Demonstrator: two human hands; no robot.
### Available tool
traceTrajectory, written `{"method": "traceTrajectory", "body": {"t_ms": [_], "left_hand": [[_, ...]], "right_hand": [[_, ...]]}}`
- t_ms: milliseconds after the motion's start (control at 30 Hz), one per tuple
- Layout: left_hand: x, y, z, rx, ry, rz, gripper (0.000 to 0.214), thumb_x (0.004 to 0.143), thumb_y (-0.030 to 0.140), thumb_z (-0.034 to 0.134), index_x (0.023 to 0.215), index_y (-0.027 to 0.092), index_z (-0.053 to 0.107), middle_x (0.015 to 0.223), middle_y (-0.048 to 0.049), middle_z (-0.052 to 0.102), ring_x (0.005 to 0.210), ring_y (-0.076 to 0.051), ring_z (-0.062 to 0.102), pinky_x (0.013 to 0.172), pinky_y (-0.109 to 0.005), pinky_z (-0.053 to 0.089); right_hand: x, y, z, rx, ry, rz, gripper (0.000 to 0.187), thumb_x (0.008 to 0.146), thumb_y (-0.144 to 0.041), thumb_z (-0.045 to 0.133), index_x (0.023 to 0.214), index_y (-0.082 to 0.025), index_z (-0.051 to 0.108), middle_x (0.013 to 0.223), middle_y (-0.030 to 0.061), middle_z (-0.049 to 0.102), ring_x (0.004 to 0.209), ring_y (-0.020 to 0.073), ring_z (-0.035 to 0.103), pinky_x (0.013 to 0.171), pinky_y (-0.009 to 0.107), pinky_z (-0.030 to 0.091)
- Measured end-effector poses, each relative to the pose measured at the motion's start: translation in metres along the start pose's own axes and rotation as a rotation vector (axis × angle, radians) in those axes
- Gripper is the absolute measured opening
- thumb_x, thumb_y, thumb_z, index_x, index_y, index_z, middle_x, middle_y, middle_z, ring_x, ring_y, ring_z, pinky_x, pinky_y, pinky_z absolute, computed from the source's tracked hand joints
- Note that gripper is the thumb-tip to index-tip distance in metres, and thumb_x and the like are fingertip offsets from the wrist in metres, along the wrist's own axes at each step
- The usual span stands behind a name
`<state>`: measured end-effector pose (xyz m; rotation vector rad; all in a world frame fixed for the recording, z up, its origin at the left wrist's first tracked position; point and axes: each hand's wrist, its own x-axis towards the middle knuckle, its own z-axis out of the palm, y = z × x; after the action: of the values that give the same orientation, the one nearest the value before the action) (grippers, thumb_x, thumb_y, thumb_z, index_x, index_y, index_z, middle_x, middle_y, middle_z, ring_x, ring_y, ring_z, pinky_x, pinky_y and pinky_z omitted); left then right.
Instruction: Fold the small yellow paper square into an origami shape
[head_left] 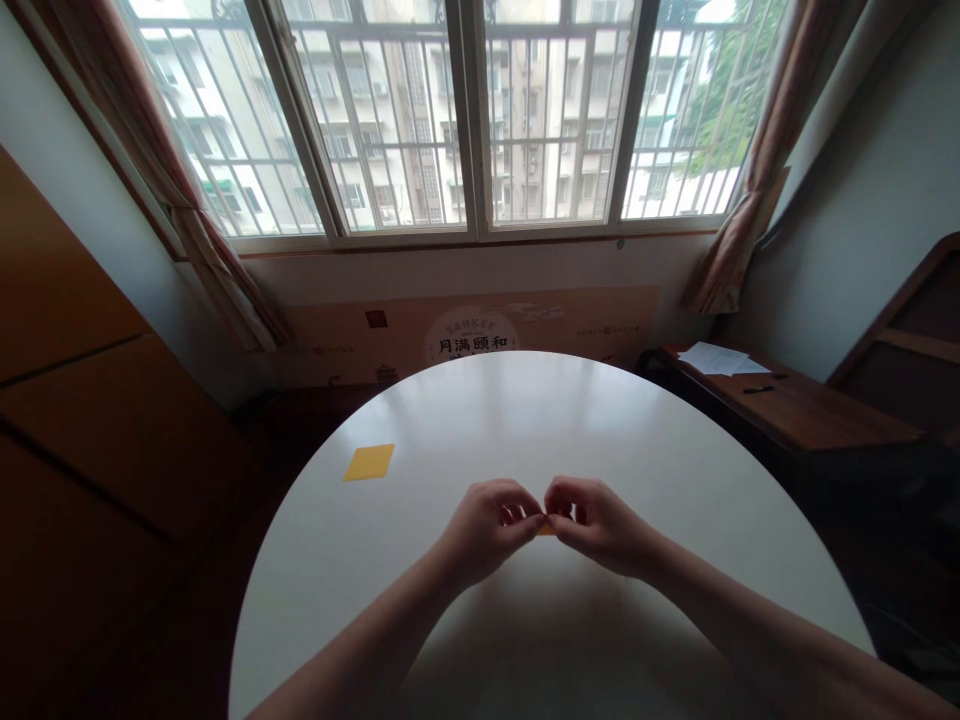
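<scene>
Over the middle of the round white table (600, 420), my left hand (501, 520) and my right hand (592, 515) meet at the fingertips. Both pinch a small piece of orange paper (546, 531), thumbs and index fingers closed on it. Only a little of the paper's lower edge shows below the thumbs; the fingers hide the rest, so its shape cannot be made out. Farther left on the tabletop lies a flat yellow square sheet of paper (369, 463), apart from both hands.
Beyond the table at the right, a low wooden bench (817, 405) carries white paper sheets (721, 359) and a dark pen (758, 389). A cardboard panel with printed characters (315, 330) stands under the barred window (405, 130). Orange-brown cabinets (75, 400) are on the left.
</scene>
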<state>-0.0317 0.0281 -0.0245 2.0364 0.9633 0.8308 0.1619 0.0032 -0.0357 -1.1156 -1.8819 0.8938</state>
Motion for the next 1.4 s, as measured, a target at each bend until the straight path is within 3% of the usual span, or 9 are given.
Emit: {"method": "traceTrajectory", "body": {"t_ms": [200,500,1100,1233,1333,1400], "left_hand": [[0.0,0.001,0.002,-0.049,-0.023,-0.041,0.011,0.078,0.024,0.072,0.074,0.014,0.074,0.073,-0.005,0.069,0.064,-0.016,0.06,0.061,-0.025,0.048],[-0.004,0.009,0.0,0.052,-0.043,0.065,0.008,0.08,0.014,0.062,0.075,0.015,0.067,0.078,-0.0031,0.064,0.065,-0.013,0.056,0.062,-0.024,0.045],[0.003,0.002,-0.013,-0.299,0.076,-0.161,0.017,0.078,0.03,0.067,0.072,0.016,0.061,0.064,0.0019,0.055,0.05,-0.008,0.042,0.046,-0.02,0.032],[0.004,0.002,-0.015,-0.461,0.096,-0.267,0.029,0.079,0.044,0.068,0.08,0.016,0.058,0.059,0.0043,0.052,0.044,-0.005,0.033,0.042,-0.019,0.023],[0.003,0.005,-0.01,-0.61,0.025,-0.377,0.037,0.077,0.05,0.07,0.082,0.017,0.056,0.059,0.0052,0.048,0.046,-0.005,0.033,0.042,-0.018,0.021],[0.002,0.007,-0.006,-0.697,-0.046,-0.451,0.04,0.074,0.05,0.075,0.081,0.016,0.055,0.061,0.0051,0.046,0.05,-0.006,0.036,0.043,-0.017,0.02]], "right_hand": [[-0.001,0.0,0.003,-0.05,0.005,-0.002,0.009,0.072,-0.008,0.058,0.069,-0.017,0.06,0.062,-0.0044,0.055,0.058,0.0098,0.044,0.053,0.021,0.033],[-0.001,-0.005,0.001,-0.087,-0.021,-0.01,0.01,0.071,-0.008,0.056,0.066,-0.017,0.057,0.06,-0.0052,0.054,0.057,0.0094,0.043,0.052,0.02,0.032],[0.0,-0.002,-0.026,-0.192,-0.089,-0.006,0.012,0.072,-0.007,0.056,0.066,-0.018,0.055,0.06,-0.0044,0.055,0.056,0.0104,0.046,0.054,0.022,0.035],[0.002,0.001,-0.026,-0.155,-0.048,-0.013,0.006,0.085,-0.017,0.056,0.084,-0.018,0.062,0.069,-0.0018,0.062,0.058,0.0112,0.05,0.054,0.023,0.038],[0.003,0.006,-0.02,-0.001,0.018,-0.034,0.024,0.087,-0.022,0.059,0.11,-0.02,0.063,0.078,-0.0003,0.065,0.058,0.0105,0.05,0.054,0.022,0.041],[0.003,0.009,-0.016,0.116,0.053,-0.062,0.032,0.085,-0.021,0.061,0.116,-0.02,0.064,0.082,0.0012,0.065,0.061,0.0113,0.052,0.054,0.022,0.043]]}}
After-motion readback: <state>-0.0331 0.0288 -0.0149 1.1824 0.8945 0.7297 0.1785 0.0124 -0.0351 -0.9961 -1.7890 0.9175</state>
